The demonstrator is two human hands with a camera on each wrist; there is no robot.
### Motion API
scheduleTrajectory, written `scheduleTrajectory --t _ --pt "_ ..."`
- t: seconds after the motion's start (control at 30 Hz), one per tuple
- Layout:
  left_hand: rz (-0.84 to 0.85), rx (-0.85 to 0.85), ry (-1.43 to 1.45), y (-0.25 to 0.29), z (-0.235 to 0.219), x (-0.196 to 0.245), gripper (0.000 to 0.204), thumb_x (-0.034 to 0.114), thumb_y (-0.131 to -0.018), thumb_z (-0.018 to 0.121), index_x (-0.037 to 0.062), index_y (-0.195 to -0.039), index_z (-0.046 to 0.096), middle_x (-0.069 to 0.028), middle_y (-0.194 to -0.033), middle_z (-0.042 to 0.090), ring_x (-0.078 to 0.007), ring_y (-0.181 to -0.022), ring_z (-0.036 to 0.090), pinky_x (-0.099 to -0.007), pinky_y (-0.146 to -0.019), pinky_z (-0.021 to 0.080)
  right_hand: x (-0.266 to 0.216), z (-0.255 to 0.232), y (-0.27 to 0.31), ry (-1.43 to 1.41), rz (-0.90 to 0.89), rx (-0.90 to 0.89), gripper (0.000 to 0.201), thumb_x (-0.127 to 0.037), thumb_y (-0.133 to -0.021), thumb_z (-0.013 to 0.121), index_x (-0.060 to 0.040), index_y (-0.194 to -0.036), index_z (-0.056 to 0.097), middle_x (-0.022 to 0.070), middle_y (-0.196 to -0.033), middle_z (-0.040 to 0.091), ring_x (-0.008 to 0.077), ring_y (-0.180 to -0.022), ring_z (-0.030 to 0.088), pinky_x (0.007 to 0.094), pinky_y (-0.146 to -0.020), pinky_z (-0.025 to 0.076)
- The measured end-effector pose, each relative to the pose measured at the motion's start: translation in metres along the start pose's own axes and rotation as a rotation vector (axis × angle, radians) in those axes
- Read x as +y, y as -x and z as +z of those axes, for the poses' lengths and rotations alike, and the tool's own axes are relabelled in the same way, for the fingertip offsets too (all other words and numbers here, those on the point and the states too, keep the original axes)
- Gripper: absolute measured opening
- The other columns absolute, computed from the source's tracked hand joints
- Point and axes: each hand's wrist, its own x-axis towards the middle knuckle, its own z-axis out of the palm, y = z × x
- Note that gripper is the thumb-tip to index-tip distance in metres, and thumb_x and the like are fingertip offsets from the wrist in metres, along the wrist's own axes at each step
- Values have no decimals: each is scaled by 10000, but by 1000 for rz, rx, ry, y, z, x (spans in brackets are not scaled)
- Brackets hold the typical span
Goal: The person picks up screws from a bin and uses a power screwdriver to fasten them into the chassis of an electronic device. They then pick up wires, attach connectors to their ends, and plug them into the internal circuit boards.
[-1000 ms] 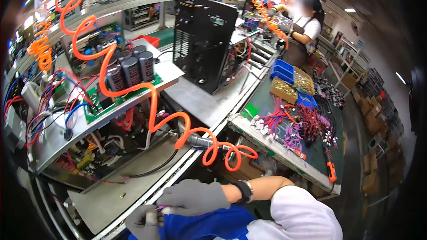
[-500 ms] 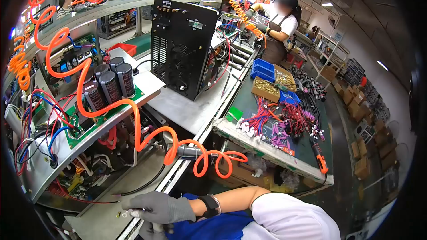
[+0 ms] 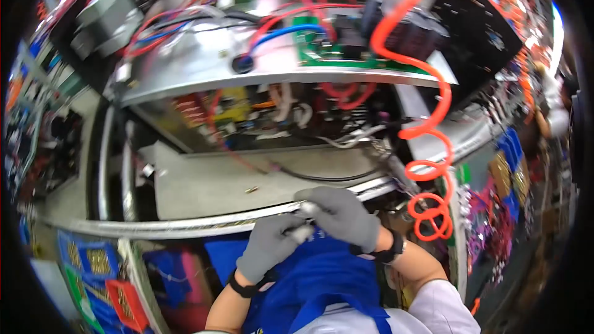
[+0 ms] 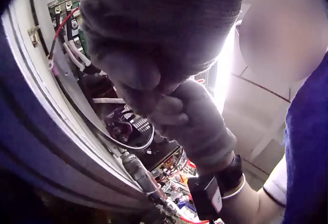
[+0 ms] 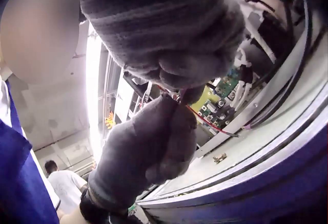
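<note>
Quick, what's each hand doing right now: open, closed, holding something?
Left hand: gloved, fingers curled; whether it pinches anything cannot be told.
Right hand: gloved, fingers curled; any small thing in its grip is hidden or blurred.

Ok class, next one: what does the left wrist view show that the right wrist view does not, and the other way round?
Only the left wrist view: a silver, tube-shaped tool beside the ledge.

Only the right wrist view: a worker in a white shirt, and small brass-coloured pieces.

Both: the left hand and right hand in grey gloves, close together, and a bright light.
</note>
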Motion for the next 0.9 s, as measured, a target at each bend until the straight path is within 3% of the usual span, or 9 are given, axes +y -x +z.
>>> scheduleTrajectory --t 0.07,0.17,0.27,0.4,0.5,0.6,0.73,0.83,0.9 --pt "-126 135 210 5 -1 -7 202 151 -890 637 -15 -994 689 -78 -802 691 -145 -698 639 -275 -604 497 5 -2 -3 57 -7 -76 241 -156 -932 599 -36 -1134 654 133 -880 681 228 -758 663 328 -685 517" --pt "-269 163 427 9 -18 5 200 135 -904 631 -20 -1021 681 -59 -832 686 -96 -701 630 -217 -578 488 2 4 -5 88 1 -171 246 -159 -920 621 -30 -1126 657 141 -866 676 217 -721 649 325 -660 510" --pt "-284 215 427 13 -13 0 175 110 -898 637 -11 -1015 682 -26 -769 671 -66 -650 562 -239 -581 474 -15 6 -7 93 200 -182 282 -114 -876 615 -48 -1149 645 145 -887 674 272 -729 644 358 -673 510" --pt "-321 378 501 21 5 1 184 134 -942 606 -26 -1000 678 -56 -796 678 -76 -634 609 -195 -528 468 1 28 -11 79 34 -105 237 -132 -867 620 -45 -1083 666 156 -889 676 308 -753 653 378 -673 513" --pt "-351 462 528 26 -5 -5 183 133 -948 601 -24 -1005 677 -53 -791 676 -68 -625 604 -186 -518 464 -9 34 -27 74 31 -200 228 -135 -869 607 -53 -1073 668 159 -897 675 326 -778 652 385 -690 512" --pt "-400 504 488 29 -26 -11 178 132 -945 605 -20 -1008 676 -57 -795 681 -68 -622 608 -184 -504 458 -5 42 -51 50 -36 -341 232 -153 -897 599 -7 -1063 670 156 -877 681 260 -747 660 333 -700 518" --pt "-431 560 510 33 -42 -23 197 147 -942 617 -27 -1016 670 -63 -786 678 -76 -616 612 -187 -496 450 4 53 -73 97 -150 -418 261 -143 -885 585 -19 -1103 656 163 -912 673 285 -791 647 351 -729 509" --pt "-468 667 544 36 -53 -23 200 146 -941 616 -33 -1014 666 -64 -791 671 -77 -610 603 -184 -498 448 12 47 -85 129 -29 -354 265 -154 -881 587 -36 -1109 652 165 -966 669 314 -864 646 386 -771 506" --pt "-470 746 563 39 -60 -25 200 144 -941 613 -36 -1012 662 -64 -799 667 -76 -611 597 -183 -500 446 31 58 -83 303 -88 -321 250 -163 -877 589 -49 -1090 650 164 -977 662 333 -900 636 410 -792 502"
